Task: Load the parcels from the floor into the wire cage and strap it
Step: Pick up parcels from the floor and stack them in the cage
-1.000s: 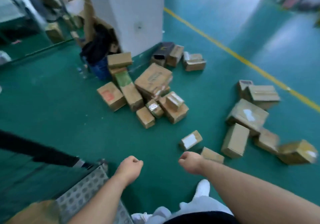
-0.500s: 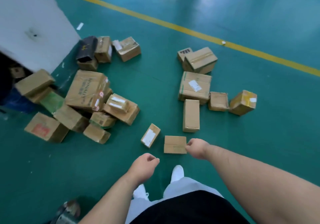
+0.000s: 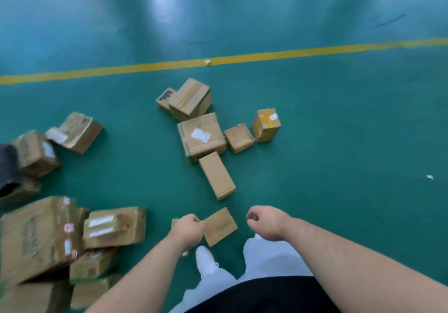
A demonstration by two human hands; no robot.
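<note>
Several brown cardboard parcels lie on the green floor. A small flat parcel [image 3: 219, 226] lies just ahead of my feet, between my hands. Beyond it are a long parcel [image 3: 217, 175], a labelled parcel [image 3: 201, 135], a small square parcel [image 3: 238, 138], a yellow-taped parcel [image 3: 266, 124] and a taped parcel [image 3: 190, 99]. A larger pile [image 3: 40, 237] fills the lower left. My left hand [image 3: 188, 229] is a fist over the flat parcel's left edge and holds nothing. My right hand [image 3: 264, 223] is curled and holds nothing. The wire cage is out of view.
A yellow line [image 3: 218, 60] crosses the floor beyond the parcels. A black parcel [image 3: 7, 167] sits at the left edge among more boxes [image 3: 77, 132]. My white shoe [image 3: 204, 260] is beside the flat parcel. A paper scrap [image 3: 429, 177] lies on the bare floor at right.
My view has swung right and closer to the parcels; the cage corner and white pillar have left the frame. Both hands stay curled and hold nothing, now above the small flat parcel.
</note>
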